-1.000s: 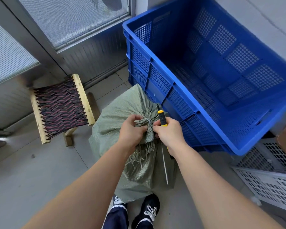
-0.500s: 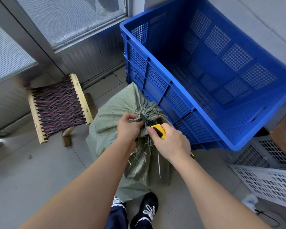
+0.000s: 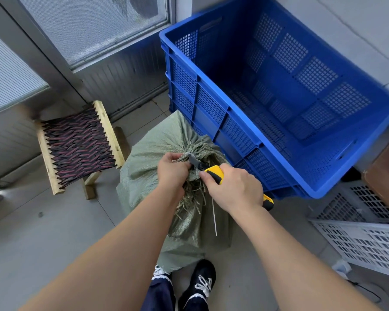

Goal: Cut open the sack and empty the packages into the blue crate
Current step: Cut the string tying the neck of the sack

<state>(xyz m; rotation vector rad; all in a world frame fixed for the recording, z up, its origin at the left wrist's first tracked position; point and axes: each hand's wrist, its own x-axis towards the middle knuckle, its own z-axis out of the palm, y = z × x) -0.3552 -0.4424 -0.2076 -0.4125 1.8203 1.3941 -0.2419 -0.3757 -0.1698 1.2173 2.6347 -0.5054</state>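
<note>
**Sack, green woven plastic** (image 3: 148, 167). Upright on the grey tiled floor (image 3: 54, 232), just beside the near wall of the crate. Neck gathered and bound with a pale tie (image 3: 187, 153). Frayed mouth hanging toward the feet. Not yet opened.

**Left hand** (image 3: 172, 173). Grip curled round the gathered neck, fingers right at the tie.

**Right hand** (image 3: 234, 189). Grip wrapped round a yellow-and-black utility knife (image 3: 213, 172).

**Deciding relation.** Long axis of the knife running from near right to far left, across the neck. Blade tip at the tie, between the two hands and very near the left fingers; touching or just short, cannot tell. Judged best drawn away from those fingers.

**Crate, blue perforated plastic** (image 3: 211, 113). Open-topped, beyond and right of the sack, nearer the right hand. No packages seen inside.
</note>
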